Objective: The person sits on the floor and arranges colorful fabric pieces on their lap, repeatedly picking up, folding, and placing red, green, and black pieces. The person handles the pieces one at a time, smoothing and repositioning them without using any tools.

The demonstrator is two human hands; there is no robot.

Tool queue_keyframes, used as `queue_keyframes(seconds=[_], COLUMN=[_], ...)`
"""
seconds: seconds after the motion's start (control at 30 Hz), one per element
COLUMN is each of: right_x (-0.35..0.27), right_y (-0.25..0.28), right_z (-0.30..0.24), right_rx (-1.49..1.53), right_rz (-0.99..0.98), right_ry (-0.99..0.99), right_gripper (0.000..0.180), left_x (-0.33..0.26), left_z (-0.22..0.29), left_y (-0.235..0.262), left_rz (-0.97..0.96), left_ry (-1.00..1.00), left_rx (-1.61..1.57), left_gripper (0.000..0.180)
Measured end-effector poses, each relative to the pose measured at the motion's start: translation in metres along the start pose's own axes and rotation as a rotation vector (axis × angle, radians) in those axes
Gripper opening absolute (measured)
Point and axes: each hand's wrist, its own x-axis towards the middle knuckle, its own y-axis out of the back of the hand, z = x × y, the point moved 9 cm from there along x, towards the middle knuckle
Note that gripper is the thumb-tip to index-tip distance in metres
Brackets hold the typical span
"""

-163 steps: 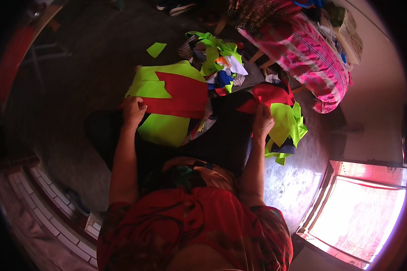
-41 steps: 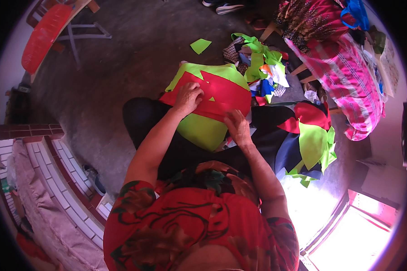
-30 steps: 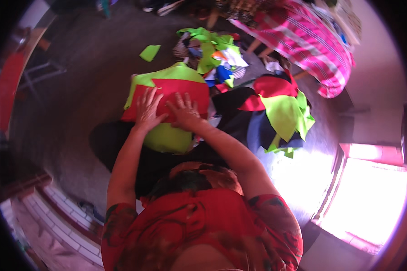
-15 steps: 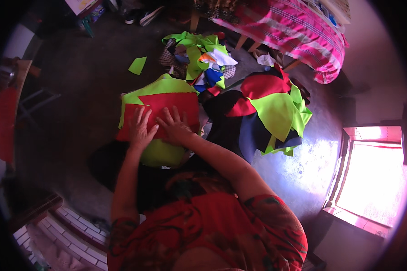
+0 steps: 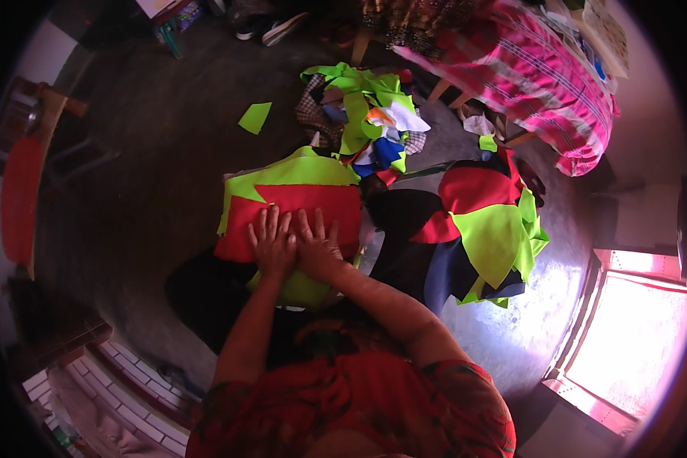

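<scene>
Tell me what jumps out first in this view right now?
Both hands, left hand and right hand, lie flat side by side on a red cloth piece over neon green cloth at centre. To the right sits a red, green and dark pile; a scrap heap lies beyond.

Under my left hand and right hand the red cloth piece looks matt and smooth, felt-like. The neon green cloth beneath it is equally matt. At twelve o'clock the scrap heap is soft mixed fabric. The concrete floor looks rough and dull, glossier toward four o'clock.
</scene>
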Motion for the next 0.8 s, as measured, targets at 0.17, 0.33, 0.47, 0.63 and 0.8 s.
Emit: queue_keyframes(seconds=[0.17, 0.33, 0.47, 0.63, 0.8], right_x=[0.002, 0.004, 0.001, -0.02, -0.093], right_y=[0.004, 0.01, 0.019, 0.106, 0.254], right_z=[-0.001, -0.001, 0.003, 0.023, 0.107], right_rx=[-0.029, -0.055, -0.006, 0.212, 0.276], right_rz=[-0.062, -0.061, -0.105, 0.103, 0.675], right_ry=[0.015, 0.009, 0.015, 0.027, -0.061], right_gripper=[0.052, 0.053, 0.057, 0.063, 0.064], left_x=[0.001, 0.002, 0.001, 0.0, 0.0], left_z=[0.005, 0.002, 0.003, 0.009, 0.002], left_y=[0.001, -0.002, -0.001, 0.009, 0.012], left_rz=[0.012, 0.05, 0.097, 0.119, 0.097], left_ry=[-0.002, -0.009, -0.031, -0.058, -0.019], left_rx=[0.017, 0.078, 0.064, 0.06, 0.025], left_gripper=[0.053, 0.05, 0.049, 0.048, 0.05])
